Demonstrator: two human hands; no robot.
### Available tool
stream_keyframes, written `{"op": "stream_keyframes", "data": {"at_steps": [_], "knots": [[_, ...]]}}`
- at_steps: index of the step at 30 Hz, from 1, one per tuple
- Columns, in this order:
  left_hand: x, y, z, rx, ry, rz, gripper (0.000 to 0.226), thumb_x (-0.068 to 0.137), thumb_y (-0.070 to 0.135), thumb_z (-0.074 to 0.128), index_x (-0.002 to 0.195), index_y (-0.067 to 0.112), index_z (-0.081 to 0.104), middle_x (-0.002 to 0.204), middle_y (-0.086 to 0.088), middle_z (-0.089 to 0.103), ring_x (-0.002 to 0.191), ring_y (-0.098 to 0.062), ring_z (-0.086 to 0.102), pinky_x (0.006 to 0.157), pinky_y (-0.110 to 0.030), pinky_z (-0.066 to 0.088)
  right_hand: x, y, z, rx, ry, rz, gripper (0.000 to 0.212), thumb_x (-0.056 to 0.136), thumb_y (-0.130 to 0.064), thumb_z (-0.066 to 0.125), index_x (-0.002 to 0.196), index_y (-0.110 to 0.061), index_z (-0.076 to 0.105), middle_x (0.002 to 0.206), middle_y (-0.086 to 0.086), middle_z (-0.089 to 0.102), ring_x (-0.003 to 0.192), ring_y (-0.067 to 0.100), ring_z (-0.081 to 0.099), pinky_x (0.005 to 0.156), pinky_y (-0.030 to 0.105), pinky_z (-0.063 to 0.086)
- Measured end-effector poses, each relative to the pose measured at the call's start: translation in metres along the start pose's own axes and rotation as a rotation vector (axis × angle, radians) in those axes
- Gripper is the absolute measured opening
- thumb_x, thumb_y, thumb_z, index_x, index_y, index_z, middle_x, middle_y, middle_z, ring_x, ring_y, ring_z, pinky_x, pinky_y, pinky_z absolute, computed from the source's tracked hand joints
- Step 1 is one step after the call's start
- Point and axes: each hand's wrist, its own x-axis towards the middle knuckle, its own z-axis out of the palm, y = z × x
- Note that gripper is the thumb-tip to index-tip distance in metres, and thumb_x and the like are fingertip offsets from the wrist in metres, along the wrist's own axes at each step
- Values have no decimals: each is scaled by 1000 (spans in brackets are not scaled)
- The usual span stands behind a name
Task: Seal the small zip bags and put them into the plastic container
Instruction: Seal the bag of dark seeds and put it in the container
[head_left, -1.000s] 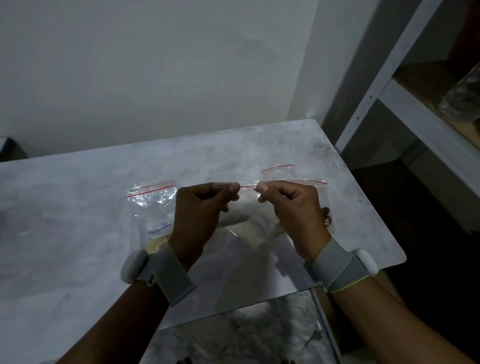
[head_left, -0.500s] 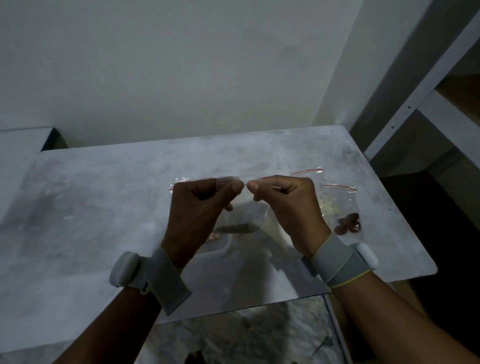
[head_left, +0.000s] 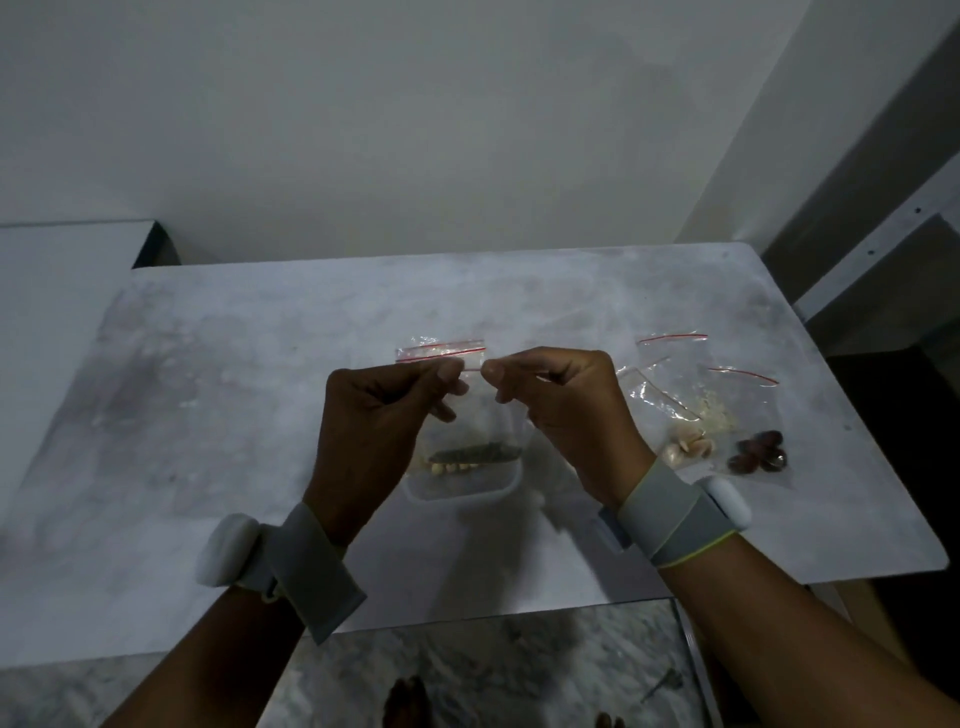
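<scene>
My left hand (head_left: 379, 421) and my right hand (head_left: 566, 405) pinch the top strip of a clear zip bag (head_left: 480, 436) held above the table, thumbs nearly touching at the middle. Dark seeds lie in the bag's bottom. Right below it sits a clear plastic container (head_left: 462, 491), partly hidden by the bag and my hands. Another zip bag with a red line (head_left: 441, 351) lies just behind my hands. To the right lie a bag with pale pieces (head_left: 680, 415) and a bag with dark brown seeds (head_left: 753, 441).
The grey marbled table (head_left: 234, 415) ends at the right edge near a metal shelf frame (head_left: 883, 244). A white wall stands behind. A lower surface (head_left: 467, 670) shows below the table's front edge.
The view has swung left and back, showing more of the table and the bags on the right. My thumbs have closed in along the bag's strip.
</scene>
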Motion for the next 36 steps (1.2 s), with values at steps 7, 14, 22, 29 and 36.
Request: {"op": "stream_keyframes", "data": {"at_steps": [7, 14, 22, 29, 36], "knots": [[4, -35, -5, 190, 46, -64, 8, 92, 13, 65, 94, 13, 74, 79, 2, 73, 72, -5, 70, 70, -14, 55, 11, 32, 21, -18, -53, 125, 6, 86, -11, 74, 82, -12, 77, 68, 0, 72, 53, 13, 56, 44, 25, 47], [14, -45, -3, 507, 141, -63, 54, 83, 36, 75, 131, 18, 59, 127, -5, 64, 110, -21, 57, 96, -46, 47, 30, 43, 26, -30, 113, 162, 20, 82, -11, 78, 102, -8, 76, 90, 6, 72, 75, 15, 65, 52, 18, 51], [13, -31, 47, 505, 124, 225, 42, 83, 26, 72, 122, 16, 63, 121, -8, 60, 114, -20, 51, 95, -37, 43, 28, 56, -33, -149, 320, 144, 22, 82, -15, 78, 104, -17, 76, 99, 11, 75, 80, 15, 65, 77, 29, 55], [15, -34, 130, 417, -162, 150, 33, 84, 16, 74, 116, 17, 69, 107, -1, 69, 89, -8, 62, 76, -22, 54, 16, 77, -115, -323, 424, 204, 16, 80, -12, 75, 92, -21, 79, 84, -5, 75, 78, 4, 67, 83, 27, 55], [21, -54, 180, 478, -214, 2, 44, 82, 19, 76, 124, 12, 65, 120, -8, 68, 99, -15, 63, 89, -30, 53, 4, 92, -165, -402, 487, 263, 27, 79, -17, 77, 105, -24, 74, 109, 4, 72, 104, 19, 66, 98, 34, 50]]}}
